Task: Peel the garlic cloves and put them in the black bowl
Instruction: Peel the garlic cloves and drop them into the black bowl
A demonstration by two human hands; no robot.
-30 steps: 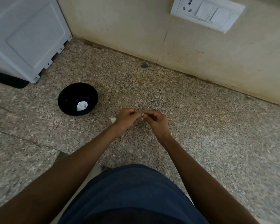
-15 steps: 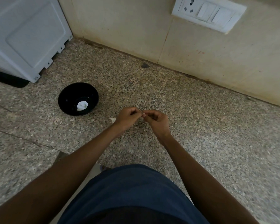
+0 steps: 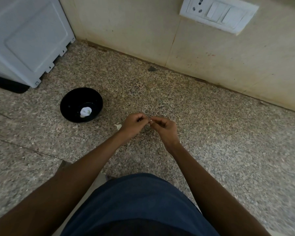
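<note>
Garlic clove (image 3: pixel 149 120) sits pinched between both hands, left hand (image 3: pixel 132 123) and right hand (image 3: pixel 165 128), mid-peel above the surface (image 3: pixel 211 133); next, probably strip its skin, then reach left to the black bowl (image 3: pixel 70 106).

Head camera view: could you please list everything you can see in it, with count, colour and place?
black bowl: one, black, on the counter left of the hands
white pieces: a small white clump, number unclear, inside the bowl
white scrap: one, whitish, on the counter just left of the left hand
garlic clove: one tiny pale bit, pinched between both hands, mostly hidden
counter: one, speckled granite
appliance: one, pale grey, far left corner
switch plate: one, white, on the wall, upper right
wall: cream
left hand: fingers curled, pinching the clove
right hand: fingers curled, pinching the clove
</note>
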